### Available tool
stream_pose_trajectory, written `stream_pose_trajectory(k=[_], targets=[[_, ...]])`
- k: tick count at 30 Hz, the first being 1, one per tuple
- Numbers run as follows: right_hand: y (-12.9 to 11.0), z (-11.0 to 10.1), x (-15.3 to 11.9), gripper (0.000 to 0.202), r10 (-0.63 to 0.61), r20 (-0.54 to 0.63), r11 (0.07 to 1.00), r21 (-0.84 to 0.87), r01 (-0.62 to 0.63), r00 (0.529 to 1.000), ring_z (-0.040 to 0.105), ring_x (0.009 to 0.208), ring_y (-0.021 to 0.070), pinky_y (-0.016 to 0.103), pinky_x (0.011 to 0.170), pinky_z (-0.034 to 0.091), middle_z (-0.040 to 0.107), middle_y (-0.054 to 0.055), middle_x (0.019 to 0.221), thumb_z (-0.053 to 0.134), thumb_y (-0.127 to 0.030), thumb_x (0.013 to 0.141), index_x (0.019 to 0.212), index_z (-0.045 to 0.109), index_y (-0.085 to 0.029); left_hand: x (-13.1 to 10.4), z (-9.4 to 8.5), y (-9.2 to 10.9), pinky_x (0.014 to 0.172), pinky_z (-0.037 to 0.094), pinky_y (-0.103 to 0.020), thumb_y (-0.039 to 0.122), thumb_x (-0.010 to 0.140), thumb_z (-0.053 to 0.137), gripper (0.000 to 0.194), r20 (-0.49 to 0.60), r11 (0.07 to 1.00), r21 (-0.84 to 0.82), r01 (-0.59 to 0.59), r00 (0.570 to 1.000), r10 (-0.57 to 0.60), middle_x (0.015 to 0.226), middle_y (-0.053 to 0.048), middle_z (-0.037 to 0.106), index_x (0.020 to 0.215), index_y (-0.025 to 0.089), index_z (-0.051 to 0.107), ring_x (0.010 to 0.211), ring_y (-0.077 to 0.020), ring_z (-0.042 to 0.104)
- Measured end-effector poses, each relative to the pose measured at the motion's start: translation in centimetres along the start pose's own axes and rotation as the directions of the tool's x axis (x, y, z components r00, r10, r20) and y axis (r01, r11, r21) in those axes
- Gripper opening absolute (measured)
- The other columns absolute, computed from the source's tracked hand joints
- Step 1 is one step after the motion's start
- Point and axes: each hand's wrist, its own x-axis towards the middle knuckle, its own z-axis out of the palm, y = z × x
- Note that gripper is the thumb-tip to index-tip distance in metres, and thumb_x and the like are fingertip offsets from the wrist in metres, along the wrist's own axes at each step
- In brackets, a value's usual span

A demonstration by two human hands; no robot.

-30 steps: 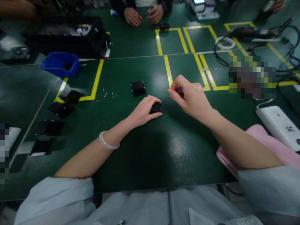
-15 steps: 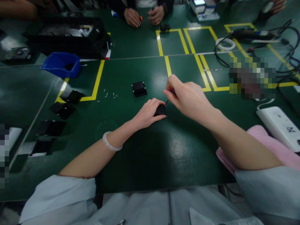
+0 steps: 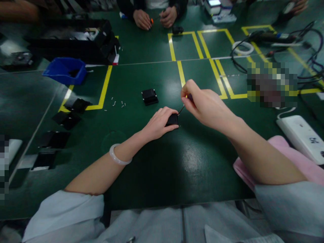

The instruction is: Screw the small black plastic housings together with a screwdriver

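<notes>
Left hand (image 3: 162,123) is pinning a black block (image 3: 172,119) well in from the table's (image 3: 152,182) near edge, right hand (image 3: 202,105) is gripping a screwdriver (image 3: 181,110) at the block's far-right corner; that screwdriver is leaning, so uneven pressure would be risking a slip.

one head-worn view (forward and down) over the green table (image 3: 152,168)

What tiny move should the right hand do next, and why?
Probably a small twist of the thin tool: the right hand pinches it, its tip seems to meet the edge of the black part, and the left hand grips that part.
</notes>
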Motion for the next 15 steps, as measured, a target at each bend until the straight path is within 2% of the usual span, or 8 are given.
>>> stream_pose_trajectory(k=[3,8,15], targets=[[0.18,-0.03,-0.16,0.026,-0.003,-0.007,1.0,0.018,0.003,1.0,0.059,0.069,0.0181,0.029,0.063,0.033,0.065,0.005,0.084,0.038,-0.025,0.1,0.117,0.054,-0.015,-0.01,-0.07,0.08,0.101,0.044,-0.043,0.041,0.094,0.065,0.044,0.001,1.0,0.003,0.002,1.0,-0.002,0.124,-0.011,0.059,0.129,0.017,0.054,0.112,-0.0281,0.054],[0.05,0.13,-0.19,0.029,0.031,-0.022,0.999,-0.03,-0.032,0.999,0.052,0.061,0.016,0.028,0.061,0.028,0.059,0.002,0.073,0.038,-0.038,0.103,0.107,0.058,-0.018,-0.04,-0.15,0.22,0.102,0.045,-0.044,0.042,0.094,0.065,0.044,-0.001,1.0,0.01,0.009,1.0,-0.009,0.123,-0.011,0.059,0.129,0.017,0.054,0.112,-0.0283,0.055],[0.14,0.39,-0.28,0.028,0.017,-0.015,0.999,0.034,-0.016,1.0,0.053,0.064,0.0159,0.028,0.063,0.032,0.063,0.005,0.083,0.036,-0.028,0.101,0.117,0.054,-0.014,-0.38,-0.5,-0.11,0.1,0.045,-0.043,0.042,0.095,0.065,0.043,-0.006,1.0,0.025,0.005,1.0,-0.005,0.124,-0.011,0.06,0.128,0.018,0.054,0.112,-0.0276,0.056]])
